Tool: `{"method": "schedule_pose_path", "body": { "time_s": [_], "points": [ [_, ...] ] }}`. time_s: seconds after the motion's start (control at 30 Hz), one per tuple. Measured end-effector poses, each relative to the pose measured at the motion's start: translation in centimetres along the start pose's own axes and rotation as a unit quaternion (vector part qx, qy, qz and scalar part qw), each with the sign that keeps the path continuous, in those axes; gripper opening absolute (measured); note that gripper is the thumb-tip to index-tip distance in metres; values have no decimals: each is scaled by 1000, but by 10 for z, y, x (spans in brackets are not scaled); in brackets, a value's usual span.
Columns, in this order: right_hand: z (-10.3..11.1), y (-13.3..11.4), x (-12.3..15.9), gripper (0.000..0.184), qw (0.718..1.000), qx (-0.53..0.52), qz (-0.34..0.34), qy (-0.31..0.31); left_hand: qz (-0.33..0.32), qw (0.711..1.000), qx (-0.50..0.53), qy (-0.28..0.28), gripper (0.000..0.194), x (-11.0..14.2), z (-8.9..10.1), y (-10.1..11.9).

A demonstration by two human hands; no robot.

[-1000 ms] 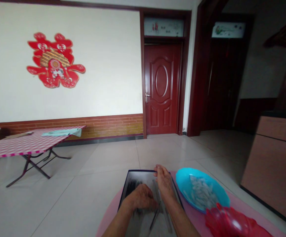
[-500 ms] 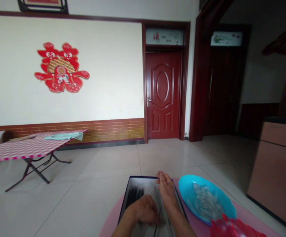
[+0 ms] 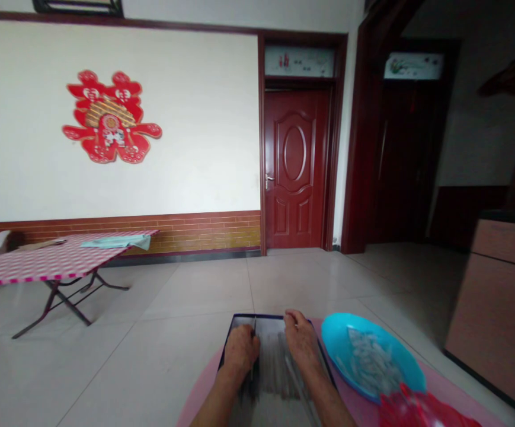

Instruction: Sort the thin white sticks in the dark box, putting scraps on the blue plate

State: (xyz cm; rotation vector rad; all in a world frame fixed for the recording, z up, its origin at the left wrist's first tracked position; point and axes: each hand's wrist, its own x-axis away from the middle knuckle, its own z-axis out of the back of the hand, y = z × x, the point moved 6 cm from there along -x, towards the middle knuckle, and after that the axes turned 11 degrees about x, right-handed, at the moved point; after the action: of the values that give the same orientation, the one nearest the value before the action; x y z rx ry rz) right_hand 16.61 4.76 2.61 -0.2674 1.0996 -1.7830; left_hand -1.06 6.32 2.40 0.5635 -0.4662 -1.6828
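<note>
A: What stands farthest left?

B: A folding table [image 3: 57, 256] with a checked cover, and a pale green cloth [image 3: 117, 241] lying on it. A red ornament [image 3: 114, 137] hangs on the wall above.

A: And closer in?

B: A round pink surface [image 3: 197, 388] with a shallow, dark-rimmed box [image 3: 266, 324] on it. The person's left hand [image 3: 242, 349] is inside the box's left part, fingers curled nearly closed. It seems to grip a thin dark stick [image 3: 255, 324], though blur hides the exact hold.

A: What lies under and beside that hand?

B: More dark sticks [image 3: 250, 388], and to their right a row of clear sticks [image 3: 272, 373] along the middle of the box.

A: The right hand [image 3: 300, 338]?

B: At the box's right side, fingers partly open and loosely bent. Whether it holds anything, B cannot tell. A longer clear rod [image 3: 298, 384] slants beside its forearm.

A: Farther right?

B: A blue bowl [image 3: 333, 330] just beside the box, with clear pieces [image 3: 375, 363] heaped inside, then red plastic [image 3: 421, 410] against its near edge.
</note>
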Motion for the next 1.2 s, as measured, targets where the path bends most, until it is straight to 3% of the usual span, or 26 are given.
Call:
{"method": "schedule_pose_path", "body": {
  "time_s": [0.13,0.37,0.77,1.0,1.2],
  "points": [
    [-2,-3,7,12,996,65,39,-43,17,999,-44,10,27,0,-2,-7],
    [1,-8,16,26,991,107,71,-50,5,997,-67,21,30,3,-7,-6],
    [2,-4,26,28,988,105,79,-82,-16,996,-56,71,33,2,2,1],
    [4,-22,12,14,990,92,88,-52,-58,995,-19,74,32,2,-1,7],
    [11,-9,3,20,999,-6,17,47,-198,978,61,23,30,3,-18,15]
  ]
}}
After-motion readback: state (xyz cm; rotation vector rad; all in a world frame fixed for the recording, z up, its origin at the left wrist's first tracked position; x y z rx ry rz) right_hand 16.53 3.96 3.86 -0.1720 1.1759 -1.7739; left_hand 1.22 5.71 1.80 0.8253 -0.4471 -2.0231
